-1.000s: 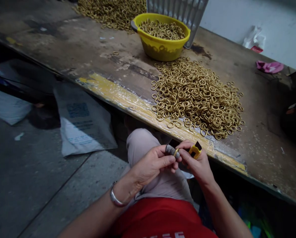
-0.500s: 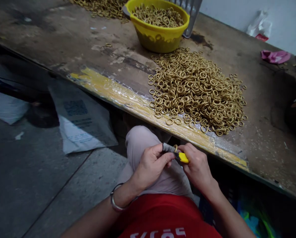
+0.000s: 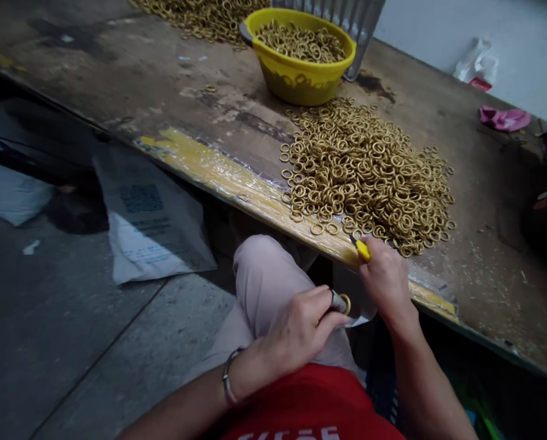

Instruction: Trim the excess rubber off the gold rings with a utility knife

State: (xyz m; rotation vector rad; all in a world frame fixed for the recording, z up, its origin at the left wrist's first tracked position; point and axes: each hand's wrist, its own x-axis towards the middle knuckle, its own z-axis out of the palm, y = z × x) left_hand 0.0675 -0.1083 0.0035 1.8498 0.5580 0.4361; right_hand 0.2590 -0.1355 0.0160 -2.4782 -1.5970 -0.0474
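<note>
Over the lap, my left hand (image 3: 301,324) is closed on a gold ring (image 3: 345,304), which shows at the tip of its grey-wrapped index finger. My right hand (image 3: 385,272) grips a small yellow cutter (image 3: 361,248) with a dark tip, at the table's front edge. That tip points at the near side of a large pile of gold rings (image 3: 369,171). A few loose rings lie flat along the pile's near border. The right fingertips are partly hidden behind the cutter and the hand itself.
Behind the pile stands a yellow basin (image 3: 301,76) of rings, beside a grey ribbed crate (image 3: 369,30). Another ring heap (image 3: 204,18) lies at the back left. A pink cloth (image 3: 505,118) is at the right. Below the table is a white sack (image 3: 154,226).
My hands have moved apart. The right one went up and right with the cutter to the pile's edge, while the left one shifted right and slightly down with the ring.
</note>
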